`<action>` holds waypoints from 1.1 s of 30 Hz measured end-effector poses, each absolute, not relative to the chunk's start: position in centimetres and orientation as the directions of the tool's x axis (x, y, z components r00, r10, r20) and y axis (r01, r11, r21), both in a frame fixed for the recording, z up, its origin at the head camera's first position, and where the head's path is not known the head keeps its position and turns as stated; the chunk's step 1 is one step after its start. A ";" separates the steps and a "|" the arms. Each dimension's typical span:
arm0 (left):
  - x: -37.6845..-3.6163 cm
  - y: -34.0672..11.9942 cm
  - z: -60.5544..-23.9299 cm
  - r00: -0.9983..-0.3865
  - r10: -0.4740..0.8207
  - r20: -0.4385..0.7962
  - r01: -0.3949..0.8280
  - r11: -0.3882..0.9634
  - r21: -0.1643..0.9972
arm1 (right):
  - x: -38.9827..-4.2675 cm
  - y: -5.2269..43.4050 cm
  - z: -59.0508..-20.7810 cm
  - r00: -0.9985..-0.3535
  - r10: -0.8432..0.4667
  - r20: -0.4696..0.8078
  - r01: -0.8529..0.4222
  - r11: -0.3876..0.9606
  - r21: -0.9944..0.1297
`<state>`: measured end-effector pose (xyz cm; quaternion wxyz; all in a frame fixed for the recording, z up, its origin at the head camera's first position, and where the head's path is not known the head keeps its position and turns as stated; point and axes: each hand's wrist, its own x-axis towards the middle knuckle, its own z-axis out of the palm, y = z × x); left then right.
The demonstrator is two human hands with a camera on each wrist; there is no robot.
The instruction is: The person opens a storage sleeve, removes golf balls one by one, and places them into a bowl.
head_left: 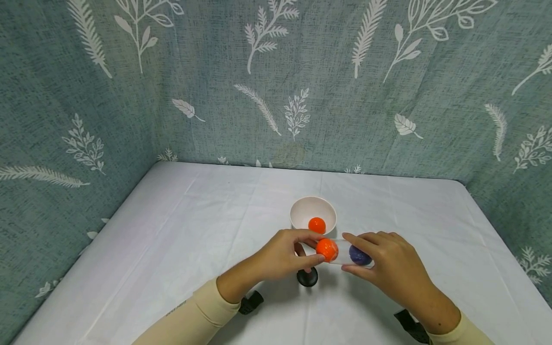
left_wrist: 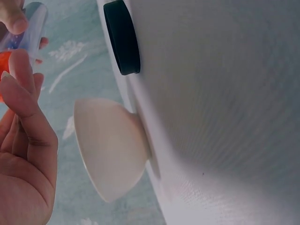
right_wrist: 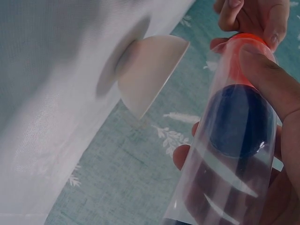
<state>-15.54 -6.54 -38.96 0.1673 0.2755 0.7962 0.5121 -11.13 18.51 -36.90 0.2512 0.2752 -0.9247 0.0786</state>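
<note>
Head view, near first: right hand (head_left: 394,268) wraps the clear plastic tube (head_left: 345,252), dark blue ball (head_left: 359,256) inside. Left hand (head_left: 282,256) pinches the orange ball (head_left: 327,249) at the mouth; extraction step, needs a straight pull. Beyond: white bowl (head_left: 313,214), open bench (head_left: 172,230) around.

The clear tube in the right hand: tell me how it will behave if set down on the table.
The clear tube looks round and smooth-walled, so laid on its side it would probably roll. The blue ball inside seems loose and may shift its weight. The orange ball, pinched at the mouth by the left hand, could slip out once released.
</note>
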 end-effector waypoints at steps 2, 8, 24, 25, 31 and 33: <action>-15.6 -6.6 -38.9 -0.797 0.604 0.020 0.271 0.327 0.905 | -11.2 18.6 -36.9 -0.715 -0.470 0.517 -0.554 0.833 -0.009; -15.7 -7.0 -38.8 -0.816 0.576 0.047 0.284 0.329 0.901 | -11.2 18.6 -37.0 -0.722 -0.464 0.514 -0.552 0.833 -0.023; -16.8 -7.7 -38.8 -0.864 0.502 0.043 0.236 0.330 0.914 | -11.2 18.5 -37.1 -0.715 -0.468 0.519 -0.557 0.830 -0.019; -16.9 -7.8 -38.8 -0.869 0.494 0.040 0.232 0.334 0.913 | -11.2 18.5 -37.1 -0.715 -0.468 0.519 -0.557 0.830 -0.018; -18.4 -8.2 -39.1 -0.912 0.406 0.057 0.234 0.401 0.886 | -11.1 18.5 -37.0 -0.729 -0.461 0.507 -0.546 0.837 -0.024; -19.1 -8.3 -39.2 -0.925 0.372 0.078 0.249 0.438 0.864 | -11.1 18.6 -36.9 -0.736 -0.455 0.501 -0.540 0.841 -0.031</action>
